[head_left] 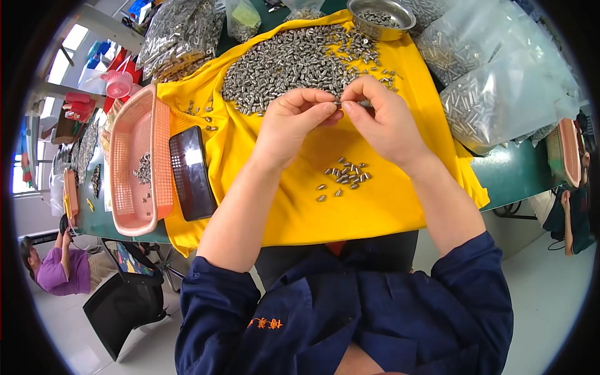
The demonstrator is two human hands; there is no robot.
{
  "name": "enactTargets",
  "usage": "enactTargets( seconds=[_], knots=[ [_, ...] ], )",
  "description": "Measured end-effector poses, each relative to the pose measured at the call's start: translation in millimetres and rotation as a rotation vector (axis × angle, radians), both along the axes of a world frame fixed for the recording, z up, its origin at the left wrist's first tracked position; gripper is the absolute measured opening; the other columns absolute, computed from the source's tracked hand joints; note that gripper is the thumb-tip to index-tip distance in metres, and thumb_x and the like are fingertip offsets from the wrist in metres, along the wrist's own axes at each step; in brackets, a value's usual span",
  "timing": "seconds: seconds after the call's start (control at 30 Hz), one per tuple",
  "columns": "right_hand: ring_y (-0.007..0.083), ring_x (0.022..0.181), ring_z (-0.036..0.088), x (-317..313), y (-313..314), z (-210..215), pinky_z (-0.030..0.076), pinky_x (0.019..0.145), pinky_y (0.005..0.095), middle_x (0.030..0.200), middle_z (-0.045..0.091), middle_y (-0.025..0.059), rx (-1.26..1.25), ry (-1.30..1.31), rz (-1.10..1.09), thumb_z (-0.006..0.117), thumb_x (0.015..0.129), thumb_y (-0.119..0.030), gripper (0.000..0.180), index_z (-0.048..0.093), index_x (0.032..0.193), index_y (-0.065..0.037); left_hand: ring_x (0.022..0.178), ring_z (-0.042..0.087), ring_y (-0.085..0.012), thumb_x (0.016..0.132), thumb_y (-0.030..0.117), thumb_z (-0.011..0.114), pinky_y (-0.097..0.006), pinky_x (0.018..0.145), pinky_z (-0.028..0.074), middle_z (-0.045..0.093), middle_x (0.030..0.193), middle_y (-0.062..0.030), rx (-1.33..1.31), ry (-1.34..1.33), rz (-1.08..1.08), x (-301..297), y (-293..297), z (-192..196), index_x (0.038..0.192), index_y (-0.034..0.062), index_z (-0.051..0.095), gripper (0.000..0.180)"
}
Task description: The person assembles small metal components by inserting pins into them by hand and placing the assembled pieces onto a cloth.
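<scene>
Close together over the yellow cloth (287,219), both my hands are closed in a pinch. Between the thumb and forefinger of my left hand (289,125) and those of my right hand (384,122) is a small metal piece (339,104), mostly hidden by the fingertips. Just beyond the hands lies a large heap of small silvery metal cylinders (275,72). Nearer to me, below my hands, a loose group of the same metal cylinders (354,175) rests on the cloth.
Left of the cloth's middle lies a black glossy tablet-like slab (192,169), beside a pink basket (164,144) holding some metal parts. A steel bowl (394,32) and bulging clear bags (525,94) stand at the back and right. A person in purple (62,272) sits far left.
</scene>
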State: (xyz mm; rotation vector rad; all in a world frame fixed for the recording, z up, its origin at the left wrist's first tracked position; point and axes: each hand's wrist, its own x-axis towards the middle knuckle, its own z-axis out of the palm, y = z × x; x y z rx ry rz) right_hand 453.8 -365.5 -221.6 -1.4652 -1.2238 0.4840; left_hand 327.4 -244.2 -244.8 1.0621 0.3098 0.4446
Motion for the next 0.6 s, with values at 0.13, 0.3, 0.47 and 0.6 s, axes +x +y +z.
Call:
enactTargets(
  seconds=[0.13,0.3,0.47,0.6],
  knots=[
    [0.0214,0.063,0.054,-2.3,-0.5,-1.5,0.042,0.058,0.0308,0.071,0.055,0.0103,0.022,-0.147,-0.053,0.053,0.082,-0.007,0.006,0.049,0.085,-0.002,0.079,0.063,-0.0151,0.082,0.001,0.06,-0.024,0.073,0.052,0.064,0.088,-0.0092,0.163,0.083,0.056,2.6,-3.2,6.5,0.094,-0.0024,0.061,0.012],
    [0.0263,0.064,0.055,-4.0,0.7,-0.8,0.042,0.059,0.0336,0.073,0.056,0.0119,0.006,-0.143,-0.045,0.052,0.082,-0.007,0.006,0.049,0.085,-0.002,0.078,0.063,-0.0153,0.082,0.0,0.06,-0.025,0.073,0.052,0.064,0.088,-0.01,0.227,0.103,0.079,0.4,-2.4,3.3,0.094,-0.0038,0.061,0.013],
    [0.0285,0.068,0.056,-5.0,1.6,-0.8,0.044,0.061,0.0349,0.075,0.057,0.0125,0.044,-0.123,-0.075,0.052,0.083,-0.008,0.007,0.05,0.087,-0.002,0.08,0.063,-0.015,0.083,0.001,0.06,-0.025,0.076,0.051,0.064,0.089,-0.0088,0.203,0.033,0.097,4.0,-3.9,8.0,0.096,-0.0033,0.061,0.014],
    [0.0315,0.073,0.057,-4.5,0.0,0.3,0.044,0.063,0.0377,0.077,0.058,0.0136,0.041,-0.26,-0.088,0.052,0.082,-0.008,0.008,0.052,0.087,-0.003,0.08,0.063,-0.0146,0.083,0.002,0.06,-0.024,0.076,0.051,0.064,0.089,-0.0085,0.196,0.068,0.089,3.4,-2.2,7.6,0.097,-0.0031,0.061,0.015]
  ],
)
